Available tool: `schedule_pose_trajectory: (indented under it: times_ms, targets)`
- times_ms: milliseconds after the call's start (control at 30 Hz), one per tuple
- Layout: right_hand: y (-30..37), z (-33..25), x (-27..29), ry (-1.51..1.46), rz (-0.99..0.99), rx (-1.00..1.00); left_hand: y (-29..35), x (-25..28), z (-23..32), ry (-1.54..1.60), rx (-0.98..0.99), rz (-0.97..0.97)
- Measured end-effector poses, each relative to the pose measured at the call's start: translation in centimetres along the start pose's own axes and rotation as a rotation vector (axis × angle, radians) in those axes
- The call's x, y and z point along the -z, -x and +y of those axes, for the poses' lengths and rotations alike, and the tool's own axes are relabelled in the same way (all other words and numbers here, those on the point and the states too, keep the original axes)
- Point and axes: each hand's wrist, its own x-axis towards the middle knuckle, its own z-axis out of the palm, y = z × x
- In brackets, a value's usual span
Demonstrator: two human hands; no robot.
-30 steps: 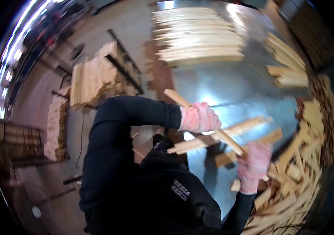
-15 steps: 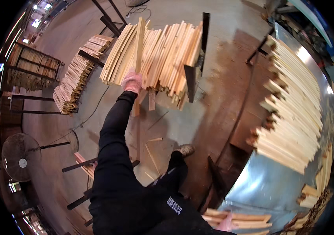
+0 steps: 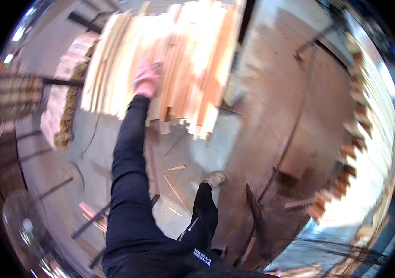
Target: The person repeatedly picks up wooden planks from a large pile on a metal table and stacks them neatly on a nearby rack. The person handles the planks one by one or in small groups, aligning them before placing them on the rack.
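My left hand [image 3: 146, 78], in a pink glove, lies over a thick stack of pale wood strips [image 3: 197, 69] in front of me. Its fingers look spread on top of the strips, though blur softens them. At the bottom edge only a sliver of my right hand [image 3: 272, 272] shows, beside a few wood strips [image 3: 301, 270]; its fingers are hidden, so whether it grips them is unclear.
On the right, a long row of wood strips [image 3: 369, 162] lies on a shiny metal table [image 3: 294, 248]. Another strip stack [image 3: 65, 88] stands at left, with a dark rack bar [image 3: 60, 82] beside it. A fan [image 3: 27, 226] stands lower left. Offcuts [image 3: 175, 185] litter the floor.
The strip that my left hand held upright across the stack no longer stands out. The view has moved closer to the stack, and my right hand has nearly left the picture.
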Motion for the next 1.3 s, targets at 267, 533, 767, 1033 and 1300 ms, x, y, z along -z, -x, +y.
schedule_pose_trajectory:
  times_ms: [267,533,767,1033,1300]
  targets:
    - [-1.7,9.8,-3.5,-0.301,0.103,-0.19,34.7,15.3,20.9,1.048,-0.415,-0.559]
    - [3.0,6.5,-6.0,-0.594,-0.021,-0.036,63.0,17.9,34.6,0.318,-1.38,-1.242]
    - [-5.4,19.1,-2.7,-0.415,0.299,-0.2,72.9,17.8,34.8,0.045,-1.591,-0.973]
    - [-0.2,22.0,-0.8,-0.944,-0.26,0.677,82.9,20.4,38.7,-0.189,-1.462,-0.803]
    - [-32.6,34.2,9.7,-0.395,0.673,-0.196,85.0,21.8,37.9,-0.232,-1.44,-0.75]
